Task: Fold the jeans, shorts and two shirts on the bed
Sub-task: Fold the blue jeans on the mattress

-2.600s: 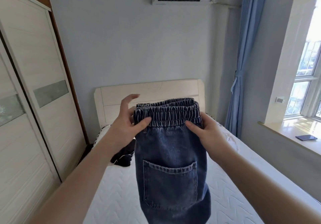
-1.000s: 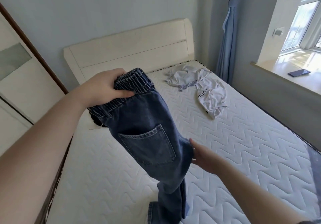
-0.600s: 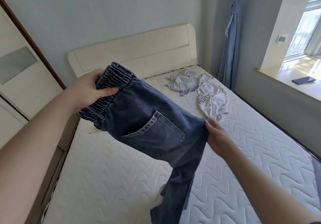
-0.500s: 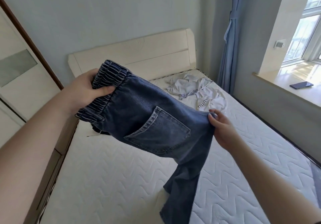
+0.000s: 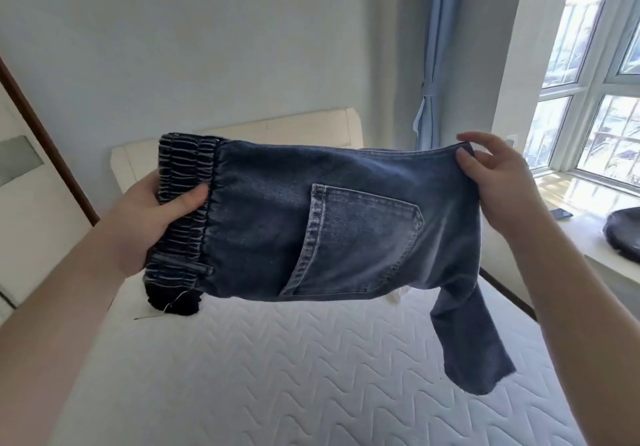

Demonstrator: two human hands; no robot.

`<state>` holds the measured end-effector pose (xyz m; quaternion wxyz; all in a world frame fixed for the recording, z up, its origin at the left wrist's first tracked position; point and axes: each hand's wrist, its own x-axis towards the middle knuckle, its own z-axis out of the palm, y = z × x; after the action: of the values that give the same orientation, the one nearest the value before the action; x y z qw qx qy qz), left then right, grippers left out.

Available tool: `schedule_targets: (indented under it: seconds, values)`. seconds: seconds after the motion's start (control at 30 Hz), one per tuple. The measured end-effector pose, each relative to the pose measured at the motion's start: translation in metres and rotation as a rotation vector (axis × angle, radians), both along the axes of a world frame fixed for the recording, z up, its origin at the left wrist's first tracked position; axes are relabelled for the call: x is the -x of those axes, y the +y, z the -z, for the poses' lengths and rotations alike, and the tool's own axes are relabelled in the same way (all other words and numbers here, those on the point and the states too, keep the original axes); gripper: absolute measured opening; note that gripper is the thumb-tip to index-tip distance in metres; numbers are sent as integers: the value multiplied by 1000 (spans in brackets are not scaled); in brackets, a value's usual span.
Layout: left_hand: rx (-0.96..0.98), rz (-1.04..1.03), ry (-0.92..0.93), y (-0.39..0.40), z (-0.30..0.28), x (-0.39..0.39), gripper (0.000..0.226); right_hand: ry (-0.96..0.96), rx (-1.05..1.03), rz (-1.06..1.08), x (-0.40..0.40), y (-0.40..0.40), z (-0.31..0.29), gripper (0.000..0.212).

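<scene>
The left hand grasps the elastic waistband and the right hand pinches the leg of the dark-blue denim jeans, stretched above the white quilted bed. They look barely folded, and I judge the remaining garments unfolded, with only a black one visible behind.

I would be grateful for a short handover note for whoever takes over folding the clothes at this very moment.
Left hand grips the elastic waistband of the jeans. Right hand pinches the fabric further down the legs. The jeans hang stretched sideways in the air above the bed, back pocket facing the camera, leg ends dangling at the right.
A dark garment lies on the mattress below the waistband.
Done: jeans doubled leg on leg, it seems.
Left: lay them down and finish folding; the other garments are hidden or unclear here.
</scene>
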<state>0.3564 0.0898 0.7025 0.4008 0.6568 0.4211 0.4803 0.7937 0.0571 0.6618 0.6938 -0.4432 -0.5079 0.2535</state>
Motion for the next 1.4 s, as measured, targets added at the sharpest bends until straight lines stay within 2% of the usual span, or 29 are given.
schedule_targets:
  seconds: [0.13,0.23,0.4,0.5,0.7,0.83,1.0,1.17,1.27,1.4]
  values:
    - [68,2,-31,-15,35,-3,73,-98,26,7,-15,0,3,20]
    - [140,18,-57,-32,80,0,58,-118,130,-44,-16,10,37,20]
    - [313,-72,-37,-67,175,18,62,-76,378,-211,6,23,138,21]
    - [433,-142,-61,-90,232,35,45,-80,555,-271,28,21,206,19]
    - [614,-336,-102,-139,313,73,38,-156,745,-391,86,17,301,17]
    - [698,-454,-126,-172,350,106,28,-239,822,-504,125,17,334,24]
    - [813,-559,-164,-214,392,151,29,-486,884,-622,177,16,357,26]
    - [920,-607,-196,-251,431,200,30,-688,869,-592,235,10,379,22]
    - [998,-620,-262,-270,450,233,32,-798,858,-570,276,5,395,5]
    - [1046,-625,-284,-287,470,279,41,-841,920,-589,331,-2,418,6]
